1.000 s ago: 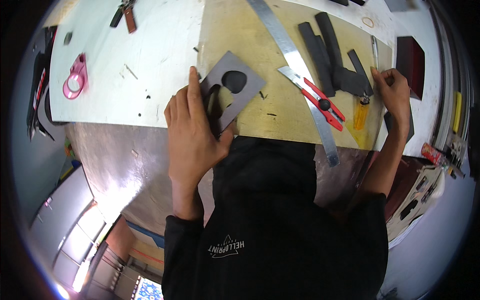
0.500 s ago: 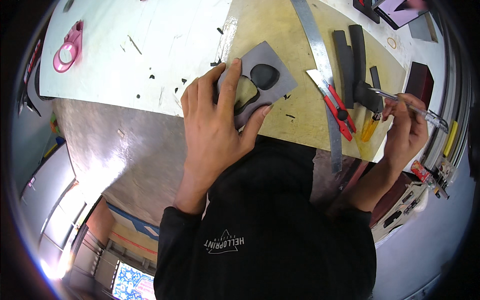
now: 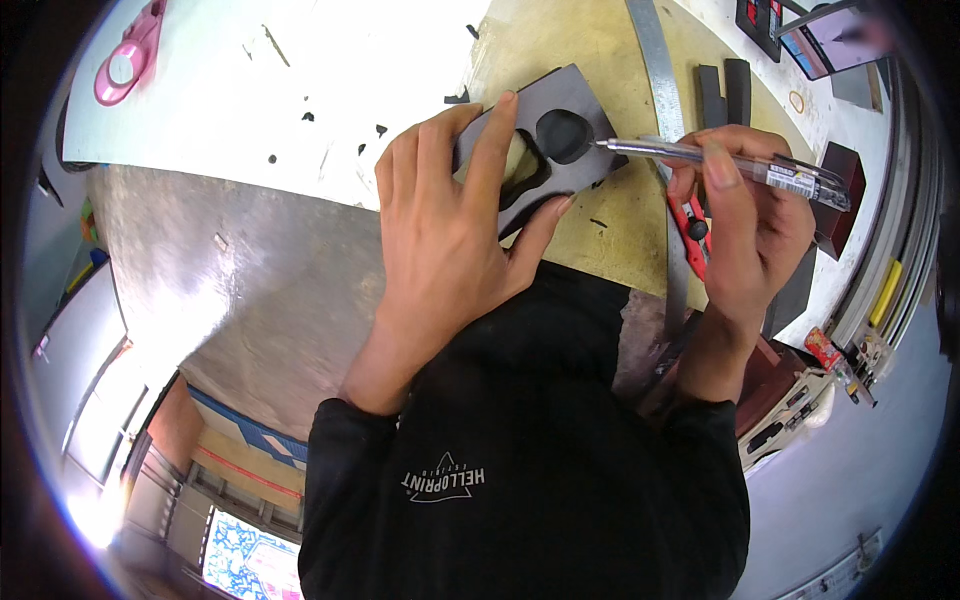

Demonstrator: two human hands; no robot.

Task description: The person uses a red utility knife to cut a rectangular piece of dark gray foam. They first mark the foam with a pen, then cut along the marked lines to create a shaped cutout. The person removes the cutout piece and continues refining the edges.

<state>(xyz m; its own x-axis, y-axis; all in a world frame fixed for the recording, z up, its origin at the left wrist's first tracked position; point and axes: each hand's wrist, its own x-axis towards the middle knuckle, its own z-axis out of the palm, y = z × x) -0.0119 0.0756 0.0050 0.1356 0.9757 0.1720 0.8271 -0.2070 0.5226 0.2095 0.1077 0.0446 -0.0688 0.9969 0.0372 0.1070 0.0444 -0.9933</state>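
Note:
Under my left hand [image 3: 450, 205] lies a grey foam block [image 3: 588, 92]. My fingers press on its left part and the thumb rests along its near edge. The block has a dark rounded hollow [image 3: 563, 137] and a second, larger opening [image 3: 520, 165], partly covered by my fingers. My right hand [image 3: 745, 200] grips a clear pen [image 3: 650, 148] between thumb and fingers. Its tip points left, at the right side of the dark hollow; whether it touches the foam I cannot tell. Below my right fingers, a red utility knife [image 3: 692, 235] is partly hidden.
A steel ruler [image 3: 655, 60] runs across the yellowish cutting mat [image 3: 570, 245]. Black foam strips [image 3: 738, 85] lie beyond my right hand, near a dark red box [image 3: 850, 170]. A pink tape dispenser [image 3: 122, 68] sits far left, and a tablet-like screen [image 3: 825, 45] stands far right.
My right hand has brought the pen leftward from the right side of the table to the foam block, now covering part of the red knife. My left hand still holds the block.

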